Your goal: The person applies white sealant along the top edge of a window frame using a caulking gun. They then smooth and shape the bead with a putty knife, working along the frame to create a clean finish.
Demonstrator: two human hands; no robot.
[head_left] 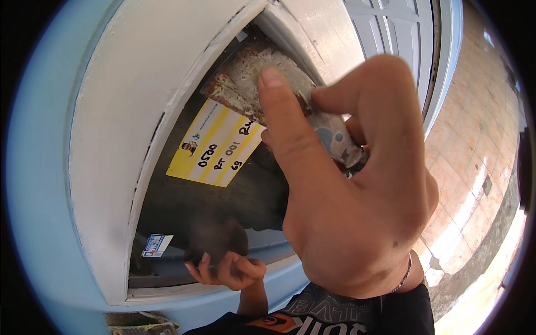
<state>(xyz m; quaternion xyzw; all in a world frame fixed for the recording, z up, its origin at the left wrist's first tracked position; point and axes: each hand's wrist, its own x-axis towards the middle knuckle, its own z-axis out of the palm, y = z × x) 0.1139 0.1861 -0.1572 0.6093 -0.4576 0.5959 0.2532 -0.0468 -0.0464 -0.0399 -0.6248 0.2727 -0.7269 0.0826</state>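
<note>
Close in front, my right hand (pixel 357 190) is closed round a putty knife (pixel 240 75) with a broad, rusty blade crusted with pale paint. My thumb presses flat on the blade, and part of the worn handle shows between thumb and bent forefinger. The blade is held up in front of the dark window glass (pixel 206 204), near its upper white frame (pixel 223 42); contact cannot be told. Lower down, my left hand (pixel 229 271) is by the glass with its fingers curled. A blurred dark brown shape borders its fingertips; whether it is held or reflected is unclear.
A yellow-and-white sticker (pixel 215 145) and a small blue-and-white label (pixel 157 245) are on the glass. Light blue wall (pixel 44 167) borders the frame. A grey panelled door (pixel 396 33) stands at the upper right, beside a tiled floor (pixel 463 134).
</note>
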